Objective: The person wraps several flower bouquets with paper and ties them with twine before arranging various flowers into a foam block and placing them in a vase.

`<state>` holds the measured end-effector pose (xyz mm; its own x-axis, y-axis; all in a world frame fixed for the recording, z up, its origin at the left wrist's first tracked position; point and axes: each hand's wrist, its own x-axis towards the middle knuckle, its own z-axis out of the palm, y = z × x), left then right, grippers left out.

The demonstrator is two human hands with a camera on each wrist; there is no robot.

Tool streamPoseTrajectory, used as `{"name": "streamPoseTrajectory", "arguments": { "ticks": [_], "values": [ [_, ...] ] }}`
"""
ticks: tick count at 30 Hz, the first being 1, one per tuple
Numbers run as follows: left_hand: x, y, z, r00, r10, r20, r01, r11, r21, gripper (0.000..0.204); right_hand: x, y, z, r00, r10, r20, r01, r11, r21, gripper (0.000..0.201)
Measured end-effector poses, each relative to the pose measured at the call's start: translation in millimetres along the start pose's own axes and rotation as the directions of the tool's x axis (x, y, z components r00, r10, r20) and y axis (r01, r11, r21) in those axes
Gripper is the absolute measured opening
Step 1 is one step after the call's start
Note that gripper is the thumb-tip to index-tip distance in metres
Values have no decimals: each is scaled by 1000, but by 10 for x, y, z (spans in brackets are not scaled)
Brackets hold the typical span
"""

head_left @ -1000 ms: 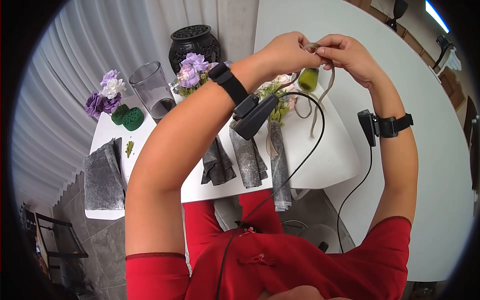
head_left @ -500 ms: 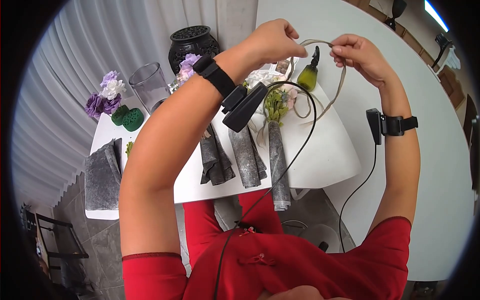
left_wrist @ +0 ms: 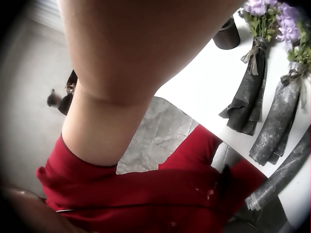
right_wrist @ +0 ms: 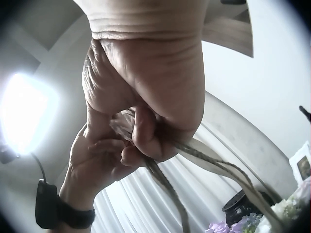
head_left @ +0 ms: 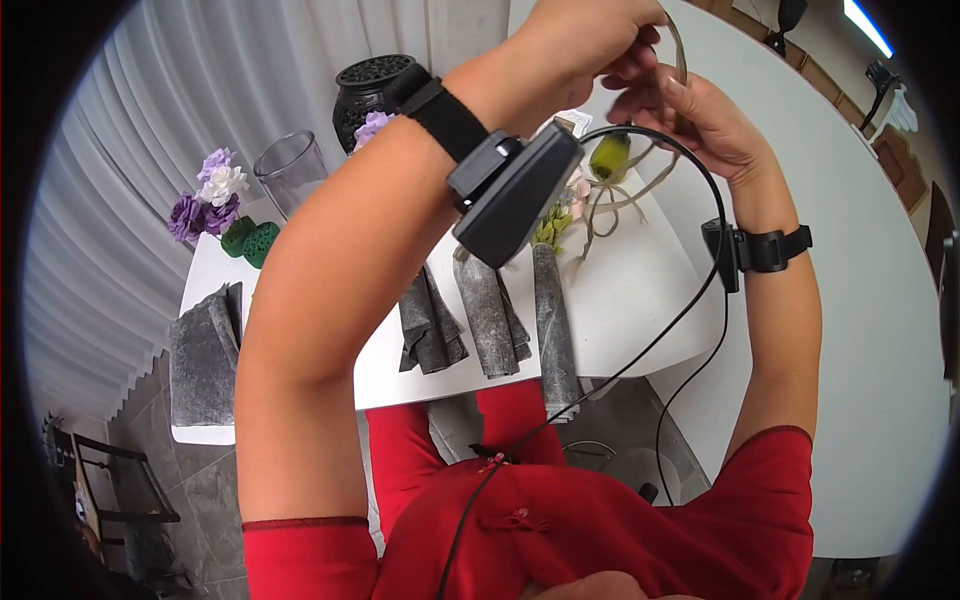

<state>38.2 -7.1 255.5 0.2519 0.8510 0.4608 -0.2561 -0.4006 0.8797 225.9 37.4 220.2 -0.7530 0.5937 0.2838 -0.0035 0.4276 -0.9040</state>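
Note:
A thin greyish-beige ribbon (head_left: 679, 48) loops up between the two raised hands. My left hand (head_left: 600, 50) pinches its upper part; my right hand (head_left: 708, 120), close beside it, has curled fingers around the lower part. The right wrist view shows the right hand (right_wrist: 150, 82) nearest, the left hand (right_wrist: 92, 162) touching it, and ribbon strands (right_wrist: 167, 187) hanging below. Under the hands lies a flower bunch in a grey wrap (head_left: 555, 320), ribbon beside its flowers. Two other grey-wrapped bunches (left_wrist: 248, 97) (left_wrist: 279, 116) have ribbon bows. The left wrist view does not show the left hand.
Left on the white table (head_left: 650, 320) are a folded grey sheet (head_left: 203, 365), purple and white flowers (head_left: 222, 185), green foam pieces (head_left: 261, 243) and a glass vase (head_left: 288, 172). A black pot (head_left: 368, 90) stands behind; a green bottle (head_left: 609, 158) is near the hands.
The left hand has moved away from the right hand, then up and back beside it, carrying ribbon upward. The right hand has shifted slightly left, and its fingers have turned inward.

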Motion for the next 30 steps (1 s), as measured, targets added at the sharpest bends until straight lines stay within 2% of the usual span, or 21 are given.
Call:
{"name": "streamPoseTrajectory", "arguments": {
  "ticks": [3,4,6,8,9,11,13,15,16,18,21,25,28,30],
  "values": [
    [63,-136,-23,972,215,-98,-222,973,-64,10,-145,-191,-102,1000,24,-17,-26,992,-121,50],
    [59,-56,-124,996,88,-18,-89,995,-51,9,-206,-253,-167,999,34,-29,-39,984,-173,46],
    [20,13,-192,997,-41,65,43,999,-27,10,-354,-315,-316,996,74,-48,-82,976,-203,45],
    [116,-336,-224,998,11,-64,-6,997,75,11,-475,-328,-344,985,138,-105,-160,958,-239,44],
    [68,-384,-228,998,7,-60,-2,997,71,11,-536,-313,-339,984,143,-109,-165,957,-237,44],
    [-75,-504,-257,995,-96,2,95,991,92,11,-637,-245,-332,939,312,-146,-342,898,-276,44],
    [-170,-731,-272,983,-179,27,176,981,79,11,-708,-54,-302,893,431,-128,-450,862,-235,44],
    [-286,-1023,-322,961,-275,4,270,945,185,12,-760,234,-282,850,518,-99,-525,816,-240,41],
    [-325,-1149,-376,962,-275,4,269,945,185,12,-770,374,-275,850,517,-100,-525,816,-241,41],
    [-401,-1305,-479,916,-402,11,377,869,320,14,-763,569,-240,777,626,-62,-624,755,-199,38],
    [-444,-1376,-551,912,-410,-32,402,874,274,15,-695,636,-174,763,645,-37,-638,743,-201,36],
    [-428,-1325,-644,927,-365,-87,375,890,260,13,-640,673,-188,780,626,7,-611,762,-214,34],
    [-489,-1359,-663,933,-355,-59,359,902,240,12,-649,677,-199,779,625,-48,-617,751,-237,33],
    [-537,-1448,-622,937,-342,-75,350,909,228,13,-711,636,-161,771,612,-176,-635,757,-153,30]
  ]
}}
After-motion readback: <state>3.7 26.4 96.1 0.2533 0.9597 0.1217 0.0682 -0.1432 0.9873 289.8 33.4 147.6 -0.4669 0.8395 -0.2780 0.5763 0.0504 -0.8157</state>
